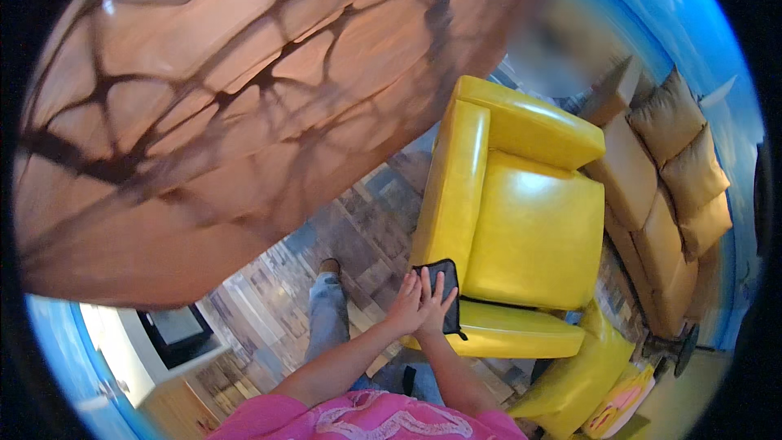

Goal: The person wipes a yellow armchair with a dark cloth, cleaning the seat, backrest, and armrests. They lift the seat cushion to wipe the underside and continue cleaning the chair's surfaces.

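My left hand (402, 308) and my right hand (432, 316) are close together, one overlapping the other, at the near left corner of a yellow armchair (533, 232). Under the fingers is a flat, black, roughly square piece (451, 319) with a piped edge and a small tab at one corner; it could be a folded cloth or a thin pouch. The right fingers are spread flat over it. Those of the left hand are stretched out beside them, partly touching its left edge. Part of the black piece is hidden by my hands.
A large brown rock-like surface with dark branch shadows (244, 114) fills the upper left. A tan sofa with cushions (668, 163) curves along the right. Another yellow seat (562, 375) stands at lower right, and a white cabinet (130, 350) at lower left. The floor (358, 228) is patchwork planks.
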`<state>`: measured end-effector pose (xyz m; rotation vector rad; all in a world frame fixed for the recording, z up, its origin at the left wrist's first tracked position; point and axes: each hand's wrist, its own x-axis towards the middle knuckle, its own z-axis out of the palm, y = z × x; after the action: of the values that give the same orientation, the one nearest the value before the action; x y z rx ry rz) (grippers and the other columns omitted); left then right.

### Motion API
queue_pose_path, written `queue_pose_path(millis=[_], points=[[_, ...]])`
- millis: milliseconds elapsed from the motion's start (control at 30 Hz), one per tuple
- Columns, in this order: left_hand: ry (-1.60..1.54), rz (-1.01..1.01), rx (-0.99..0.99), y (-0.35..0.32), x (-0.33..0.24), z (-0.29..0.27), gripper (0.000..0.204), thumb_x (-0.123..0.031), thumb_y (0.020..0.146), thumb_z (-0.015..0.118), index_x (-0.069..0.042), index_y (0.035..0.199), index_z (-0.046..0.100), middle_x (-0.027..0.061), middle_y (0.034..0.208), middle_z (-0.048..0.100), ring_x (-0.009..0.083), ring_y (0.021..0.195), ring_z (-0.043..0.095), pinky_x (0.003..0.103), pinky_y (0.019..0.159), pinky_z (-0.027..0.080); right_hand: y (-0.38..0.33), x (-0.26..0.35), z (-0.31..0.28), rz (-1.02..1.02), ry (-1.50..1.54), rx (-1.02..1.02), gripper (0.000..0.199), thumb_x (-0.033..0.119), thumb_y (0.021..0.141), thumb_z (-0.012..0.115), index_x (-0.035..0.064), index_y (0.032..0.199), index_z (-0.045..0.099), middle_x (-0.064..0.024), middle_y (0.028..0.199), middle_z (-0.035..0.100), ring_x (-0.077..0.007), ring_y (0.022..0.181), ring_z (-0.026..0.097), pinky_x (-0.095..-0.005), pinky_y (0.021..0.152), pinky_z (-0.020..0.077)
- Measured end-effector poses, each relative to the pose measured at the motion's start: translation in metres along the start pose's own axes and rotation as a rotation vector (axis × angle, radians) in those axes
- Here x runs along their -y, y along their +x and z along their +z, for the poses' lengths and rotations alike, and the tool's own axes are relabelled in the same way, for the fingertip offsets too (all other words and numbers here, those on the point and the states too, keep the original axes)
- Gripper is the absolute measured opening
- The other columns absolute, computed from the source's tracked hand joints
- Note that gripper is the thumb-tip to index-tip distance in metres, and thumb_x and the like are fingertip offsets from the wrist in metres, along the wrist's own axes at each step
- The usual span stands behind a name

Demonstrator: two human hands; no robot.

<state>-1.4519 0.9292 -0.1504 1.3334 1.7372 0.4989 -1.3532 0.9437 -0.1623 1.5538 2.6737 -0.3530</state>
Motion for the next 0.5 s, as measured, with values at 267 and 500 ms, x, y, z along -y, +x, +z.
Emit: queue_pose_path(millis=[267,500], points=[[-0.362,0.057,0.454,0.03,0.009,-0.054,0.079,-0.042,0.1,0.049,0.002,0.154,0.014,0.0251,0.159,0.019,0.0387,0.146,0.024,0.043,0.117,0.027,-0.003,0.027,-0.001,0.245,-0.225,-0.052,0.063,0.04,0.094,0.054,0.0228,0.151,0.037,-0.0011,0.163,0.018,-0.039,0.149,0.012,-0.0677,0.113,0.0137],[-0.26,0.158,0.472,0.039,0.014,-0.049,0.075,-0.034,0.1,0.049,0.005,0.153,0.013,0.0256,0.159,0.018,0.0379,0.148,0.018,0.042,0.119,0.023,0.019,0.06,0.018,0.548,-0.515,-0.077,0.064,0.038,0.095,0.051,0.0256,0.154,0.03,0.0051,0.165,0.009,-0.0357,0.151,0.009,-0.0631,0.115,0.0179]])
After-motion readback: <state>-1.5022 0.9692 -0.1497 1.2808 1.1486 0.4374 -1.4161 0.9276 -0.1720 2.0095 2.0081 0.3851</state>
